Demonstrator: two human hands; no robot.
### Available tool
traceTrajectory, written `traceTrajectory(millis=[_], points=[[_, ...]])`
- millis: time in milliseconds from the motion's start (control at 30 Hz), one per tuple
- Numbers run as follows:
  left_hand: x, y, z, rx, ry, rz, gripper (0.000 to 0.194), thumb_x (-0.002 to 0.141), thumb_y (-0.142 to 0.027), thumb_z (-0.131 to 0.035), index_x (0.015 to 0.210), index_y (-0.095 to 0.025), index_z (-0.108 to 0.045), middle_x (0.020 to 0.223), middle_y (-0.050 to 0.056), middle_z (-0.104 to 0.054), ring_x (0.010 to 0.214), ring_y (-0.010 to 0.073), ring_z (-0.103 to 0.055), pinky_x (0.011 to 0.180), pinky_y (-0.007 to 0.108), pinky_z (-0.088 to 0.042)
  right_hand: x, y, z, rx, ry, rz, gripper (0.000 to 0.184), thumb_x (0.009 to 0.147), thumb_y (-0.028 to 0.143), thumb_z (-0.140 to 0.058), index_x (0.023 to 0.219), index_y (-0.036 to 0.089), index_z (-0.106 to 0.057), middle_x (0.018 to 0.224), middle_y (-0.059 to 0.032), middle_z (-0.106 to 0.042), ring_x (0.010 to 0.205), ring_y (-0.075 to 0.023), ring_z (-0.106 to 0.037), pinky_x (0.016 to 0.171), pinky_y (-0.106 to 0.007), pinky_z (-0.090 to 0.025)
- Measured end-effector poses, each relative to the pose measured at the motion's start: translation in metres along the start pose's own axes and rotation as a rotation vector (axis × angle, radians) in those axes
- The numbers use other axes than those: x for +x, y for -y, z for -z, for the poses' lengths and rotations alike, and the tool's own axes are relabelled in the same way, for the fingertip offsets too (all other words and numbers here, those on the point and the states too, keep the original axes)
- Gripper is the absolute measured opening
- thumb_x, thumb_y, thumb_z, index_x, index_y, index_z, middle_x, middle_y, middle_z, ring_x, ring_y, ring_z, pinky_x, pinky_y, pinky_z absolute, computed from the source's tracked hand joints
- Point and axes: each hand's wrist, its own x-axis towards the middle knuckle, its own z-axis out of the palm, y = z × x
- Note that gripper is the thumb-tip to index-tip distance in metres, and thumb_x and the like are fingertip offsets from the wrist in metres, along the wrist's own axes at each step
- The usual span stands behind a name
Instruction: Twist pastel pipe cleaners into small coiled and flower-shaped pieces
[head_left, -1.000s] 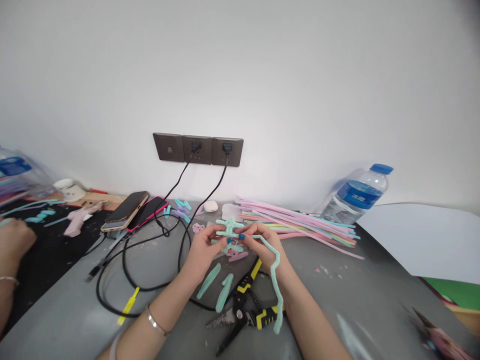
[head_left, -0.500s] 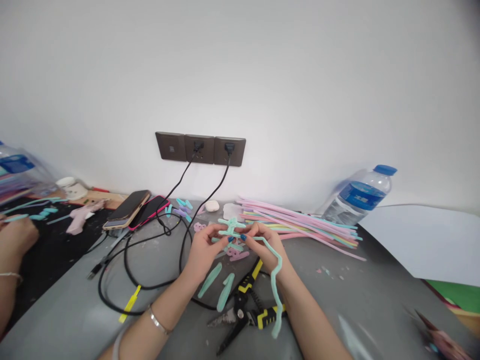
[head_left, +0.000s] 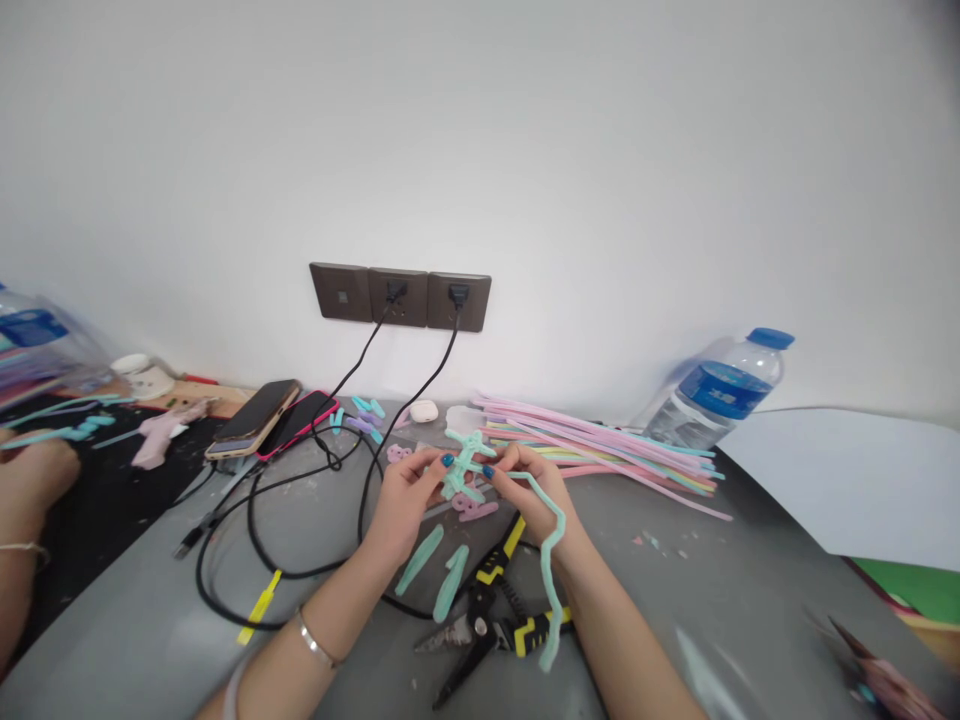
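Left hand (head_left: 403, 500) and right hand (head_left: 534, 492) pinch a mint-green, fuzzy, bent-stem figure (head_left: 466, 460) before the grey desk's (head_left: 720, 590) wall edge — light pressure seems best.

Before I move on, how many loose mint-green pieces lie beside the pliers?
2: one piece lies nearer the left hand, the other piece between the first and the pliers. More could be hidden under that hand.

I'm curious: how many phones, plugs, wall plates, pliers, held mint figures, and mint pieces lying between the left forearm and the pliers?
Phones: 2
Plugs: 2
Wall plates: 3
Pliers: 1
Mint figure: 1
Mint pieces: 2
Total: 11
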Motion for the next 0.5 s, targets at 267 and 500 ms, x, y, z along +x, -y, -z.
traceTrajectory(millis=[267, 500], points=[[-0.0004, -0.0002, -0.0009, -0.052, -0.041, -0.005, 0.032, 0.060, -0.039, -0.080, 0.079, -0.016, -0.069, 0.067, -0.002, -0.064, 0.057, 0.0089, -0.057, 0.052, 0.018, -0.047, 0.0010, -0.0024, 0.0010, 0.007, 0.040, 0.047, 0.027, 0.068, 0.034, -0.076, 0.064, 0.022, -0.052, 0.093, -0.0086, -0.074, 0.085, -0.0270, -0.070, 0.067, -0.034, -0.053], [0.0019, 0.0018, 0.0017, -0.034, -0.056, -0.017, 0.030, 0.059, -0.037, -0.081, 0.075, -0.015, -0.070, 0.069, -0.001, -0.065, 0.058, 0.0085, -0.056, 0.054, 0.018, -0.046, 0.0001, -0.0003, 0.0004, -0.017, 0.040, 0.044, 0.028, 0.067, 0.033, -0.075, 0.064, 0.022, -0.050, 0.092, -0.0087, -0.074, 0.088, -0.0276, -0.070, 0.063, -0.033, -0.053]])
